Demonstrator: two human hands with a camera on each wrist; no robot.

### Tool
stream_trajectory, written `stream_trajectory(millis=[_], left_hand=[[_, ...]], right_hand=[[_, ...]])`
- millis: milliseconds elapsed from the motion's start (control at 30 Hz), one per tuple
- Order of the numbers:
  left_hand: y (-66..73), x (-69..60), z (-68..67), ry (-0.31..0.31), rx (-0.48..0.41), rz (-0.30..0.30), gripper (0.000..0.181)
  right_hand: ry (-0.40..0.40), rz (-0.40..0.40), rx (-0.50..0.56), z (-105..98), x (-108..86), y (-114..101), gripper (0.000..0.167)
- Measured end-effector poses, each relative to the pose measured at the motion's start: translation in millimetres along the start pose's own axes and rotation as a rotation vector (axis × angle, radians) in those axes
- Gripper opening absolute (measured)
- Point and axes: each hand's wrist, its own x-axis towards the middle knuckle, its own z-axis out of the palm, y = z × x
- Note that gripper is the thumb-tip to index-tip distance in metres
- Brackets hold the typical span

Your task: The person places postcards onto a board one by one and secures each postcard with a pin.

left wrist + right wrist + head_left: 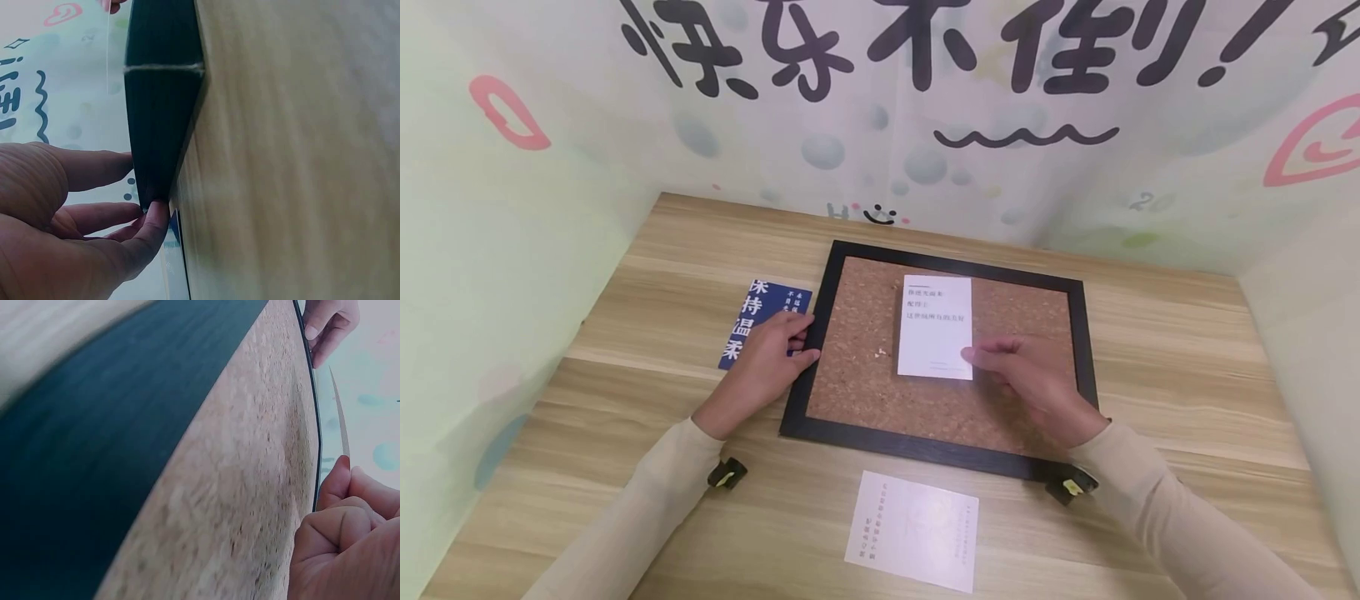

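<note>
A wood-grained desk stands against the walls. Toward its back edge lies a black-framed corkboard (857, 387). The left hand (763, 346), fingers loosely bent, rests against the board's left edge; the right hand (1041, 375) pinches a white card (935, 333) by its lower right corner, over the upper middle of the cork. A pale card (913, 533) lies off the board's front edge, a blue card (771, 300) just beside its left. Pinched at one corner, the white card could swivel crooked; a left-hand push could shift the board.
</note>
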Motion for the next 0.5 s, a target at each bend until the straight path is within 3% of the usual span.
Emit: stream_trajectory(millis=[200, 500], left_hand=[[1.2, -0.5, -0.4, 0.004, -0.003, 0.0, 0.054], [1.2, 0.8, -0.5, 0.003, -0.007, -0.001, 0.055]], right_hand=[[-0.016, 0.003, 0.015, 12, 8.5, -4, 0.043], [-0.032, -0.025, 0.031, 32, 22.9, -16, 0.032]])
